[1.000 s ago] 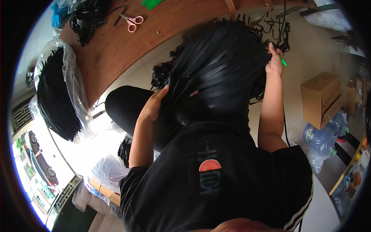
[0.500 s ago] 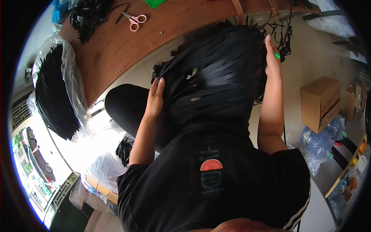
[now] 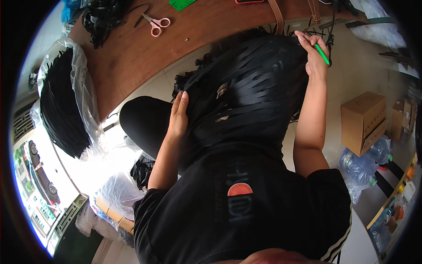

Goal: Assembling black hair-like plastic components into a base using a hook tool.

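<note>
I find the black strips spread over the lap, just beside the table. The left hand lies along their left edge, fingers nearly straight and together; I cannot tell whether it pinches any. The right hand is half closed, a green stick held in its curled fingers, its thumb extended at the strips' upper right corner. I record scissors on the table.
</note>
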Demonstrator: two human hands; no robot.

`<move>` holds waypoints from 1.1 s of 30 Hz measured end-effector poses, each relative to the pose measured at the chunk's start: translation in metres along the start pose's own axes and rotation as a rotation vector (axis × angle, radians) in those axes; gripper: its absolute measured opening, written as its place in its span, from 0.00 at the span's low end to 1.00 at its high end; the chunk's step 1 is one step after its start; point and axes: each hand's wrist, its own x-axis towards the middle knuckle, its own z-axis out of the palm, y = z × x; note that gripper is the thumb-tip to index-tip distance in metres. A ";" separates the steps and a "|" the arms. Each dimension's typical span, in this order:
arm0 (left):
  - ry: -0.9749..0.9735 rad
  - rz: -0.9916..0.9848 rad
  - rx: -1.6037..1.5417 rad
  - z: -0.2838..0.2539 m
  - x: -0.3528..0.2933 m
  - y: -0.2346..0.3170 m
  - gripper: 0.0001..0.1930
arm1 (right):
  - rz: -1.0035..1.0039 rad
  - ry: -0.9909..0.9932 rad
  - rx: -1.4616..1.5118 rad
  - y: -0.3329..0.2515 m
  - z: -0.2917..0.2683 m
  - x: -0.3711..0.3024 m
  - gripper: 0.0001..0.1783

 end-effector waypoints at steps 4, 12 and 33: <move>-0.015 0.025 -0.024 -0.003 -0.005 0.006 0.34 | -0.027 0.032 0.030 0.005 0.008 -0.003 0.19; -0.043 0.014 -0.068 -0.005 0.002 0.000 0.33 | -0.037 0.064 0.029 -0.002 0.001 -0.003 0.19; -0.311 -0.197 -0.337 -0.003 -0.030 0.044 0.27 | -0.154 0.221 -0.016 -0.060 -0.035 -0.039 0.18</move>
